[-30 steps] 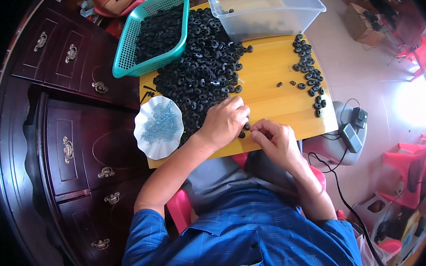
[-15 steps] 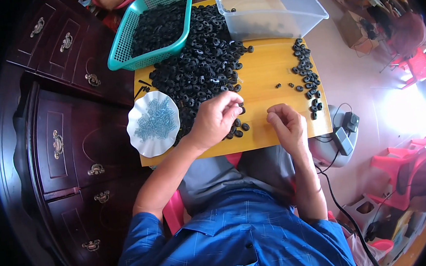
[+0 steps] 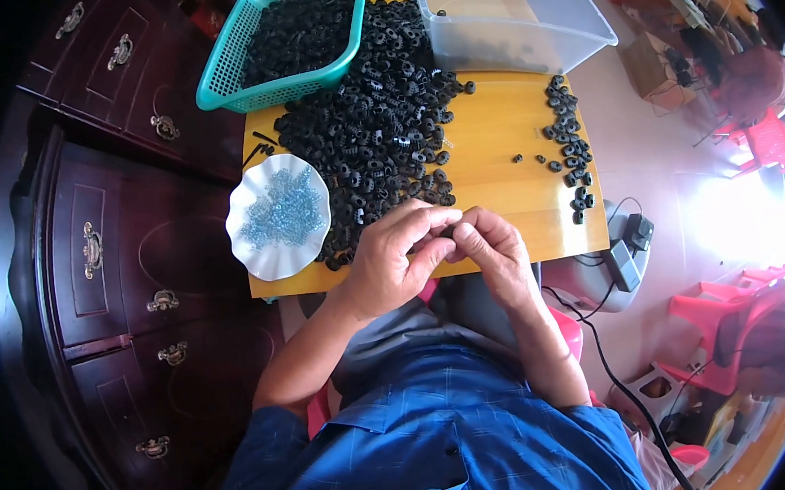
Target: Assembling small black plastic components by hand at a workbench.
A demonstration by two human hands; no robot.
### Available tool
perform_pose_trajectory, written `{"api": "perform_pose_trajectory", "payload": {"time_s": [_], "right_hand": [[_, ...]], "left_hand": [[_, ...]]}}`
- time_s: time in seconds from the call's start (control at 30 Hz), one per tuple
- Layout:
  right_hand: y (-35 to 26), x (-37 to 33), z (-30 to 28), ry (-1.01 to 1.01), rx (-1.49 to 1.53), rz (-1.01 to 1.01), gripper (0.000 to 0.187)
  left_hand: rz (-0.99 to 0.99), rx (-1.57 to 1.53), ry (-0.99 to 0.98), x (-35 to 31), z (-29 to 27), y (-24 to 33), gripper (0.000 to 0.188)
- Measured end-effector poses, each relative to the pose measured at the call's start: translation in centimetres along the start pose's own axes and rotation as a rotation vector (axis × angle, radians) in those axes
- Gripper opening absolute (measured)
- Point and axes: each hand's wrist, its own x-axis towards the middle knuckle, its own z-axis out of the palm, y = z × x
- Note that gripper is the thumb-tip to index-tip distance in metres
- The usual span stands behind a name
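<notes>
"Left hand (image 3: pixel 389 261) and right hand (image 3: pixel 498 258) were apart half a second ago; what do they do now?"

"They meet above the near part of the yellow table (image 3: pixel 487 172), thumbs and fingers pressed together, pinching a small dark piece (image 3: pixel 448 232) between them. The fingers cover most of it, so I can't tell its shape."

"Go across for me, starting from the left."

"Farthest left of the grip is a dark wooden cabinet (image 3: pixel 110 253) with metal handles. Nearer, still left, sits a white wavy-edged bowl (image 3: pixel 273 268) holding small clear bluish pieces (image 3: pixel 284 208). Beyond it, ahead and left of the grip, a green basket (image 3: pixel 286 87) is full of dark parts."

"And straight ahead?"

"A heap of black parts (image 3: pixel 381 129) spreads from beside the basket down to just beyond the left hand. Ahead and a little right of the grip stands a clear plastic bin (image 3: pixel 520 50) at the far side of the table."

"To the right?"

"Two tiny dark pieces (image 3: pixel 517 158) lie apart on the bare wood, then a loose column of black parts (image 3: pixel 571 149) runs along the right edge. Past that edge, a boxy grey device (image 3: pixel 623 267) rests beside a cable."
</notes>
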Motion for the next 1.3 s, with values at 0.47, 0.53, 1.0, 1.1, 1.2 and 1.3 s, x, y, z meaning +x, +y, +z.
{"api": "perform_pose_trajectory", "payload": {"time_s": [0.47, 0.53, 1.0, 1.1, 1.2, 1.3], "right_hand": [[-3.2, 5.3, -6.9, 0.518, -1.254, -0.304, 0.011], [-2.8, 5.8, -7.9, 0.526, -1.320, -0.263, 0.013], [-3.1, 7.5, -6.3, 0.519, -1.457, -0.243, 0.019], [-2.6, 8.9, -4.5, 0.425, -1.392, -0.290, 0.018], [-2.1, 10.6, -3.6, 0.356, -1.375, -0.303, 0.017], [-1.5, 12.2, -2.9, 0.276, -1.353, -0.302, 0.015]], "left_hand": [[-0.373, -0.404, 0.006, -4.5, -0.4, -2.6, 0.007], [-0.400, -0.517, 0.011, -4.9, 0.0, -3.0, 0.008], [-0.492, -0.901, 0.037, -5.7, -0.3, -3.4, 0.013], [-0.501, -0.948, 0.049, -5.7, -0.4, -4.0, 0.014], [-0.509, -0.988, 0.086, -5.7, -0.9, -4.2, 0.015], [-0.516, -1.012, 0.121, -5.8, -1.5, -3.8, 0.016]]}}
